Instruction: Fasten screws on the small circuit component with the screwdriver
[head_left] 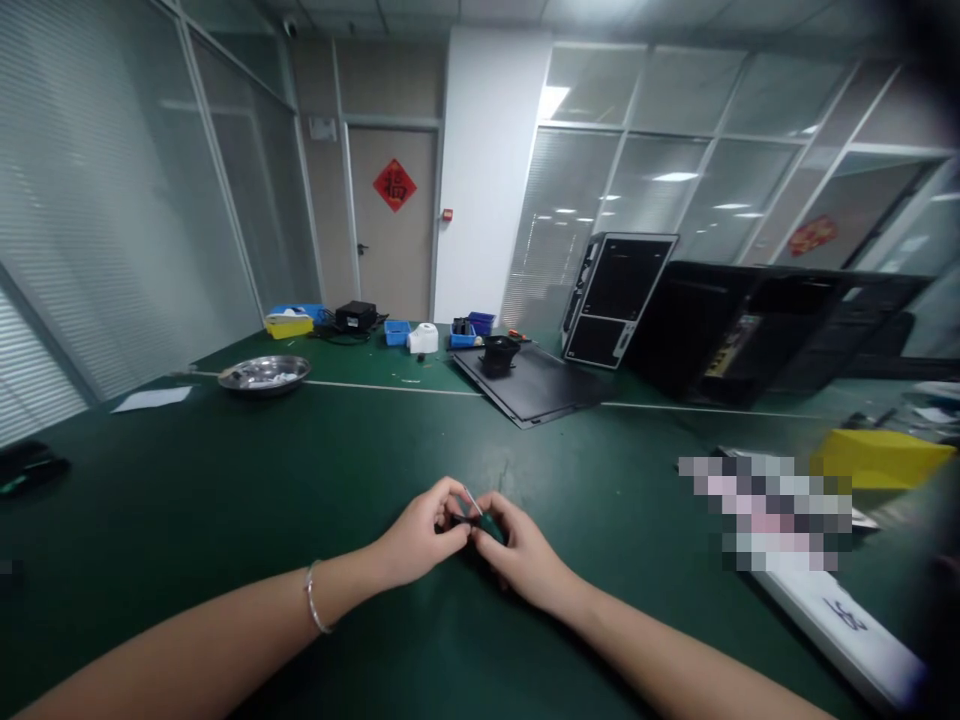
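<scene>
Two bare hands meet low in the centre over one green table (pixel 360 450). The left hand (pixel 420 535), with one bracelet (pixel 313 598) at its wrist, pinches one small dark piece (pixel 463 520) at the clock's centre. The right hand (pixel 525 560) curls its thumb and index fingertip against the same spot; how firmly they grip, I cannot tell. One thin pale strip (pixel 472 502) tilts between the index fingers; which hand bears it is unclear.

Outward from the hands, one long white box (pixel 840 610), partly pixelated, lies between three and four o'clock. One yellow container (pixel 885 458) sits near three, one dark object (pixel 30 468) at nine. Near ten lie one white sheet (pixel 154 399) and, farther, one metal bowl (pixel 262 389) holding small pale pieces.

At one o'clock, one black panel (pixel 559 390) carries one black part (pixel 499 352). Beyond, one yellow bin (pixel 289 328) is between ten and eleven, one black box (pixel 355 317) at eleven, one white object (pixel 424 340) just before twelve, and two computer cases, one silver-edged (pixel 622 300) toward one, one dark (pixel 765 330) at two.
</scene>
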